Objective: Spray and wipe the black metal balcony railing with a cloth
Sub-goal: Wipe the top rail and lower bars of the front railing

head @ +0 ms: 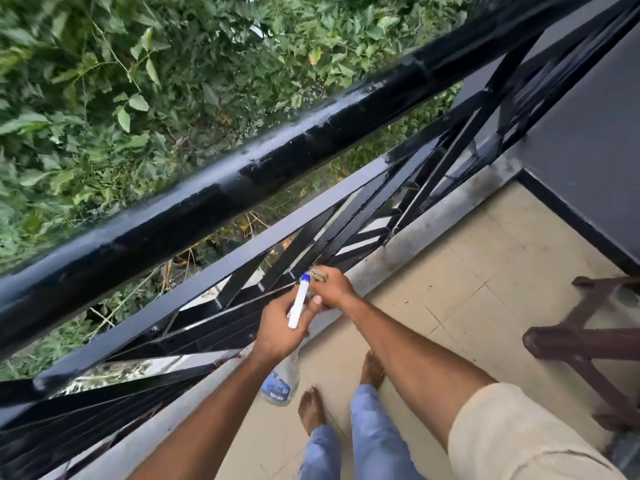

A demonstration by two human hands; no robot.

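With the clear spray bottle (298, 304) gripped in the left hand (282, 329), the crumpled cloth (320, 273), pinched by the right hand (334, 289) against lower bars of the black metal balcony railing (277, 157), is best drawn firmly along each bar.

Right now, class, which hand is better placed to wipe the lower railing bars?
Right. The right hand grips the cloth at the railing bars; the left hand holds the spray bottle.

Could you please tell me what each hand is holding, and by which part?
The left hand grips the spray bottle at its neck, under the white sprayer head; the right hand holds a bunched cloth at the railing.
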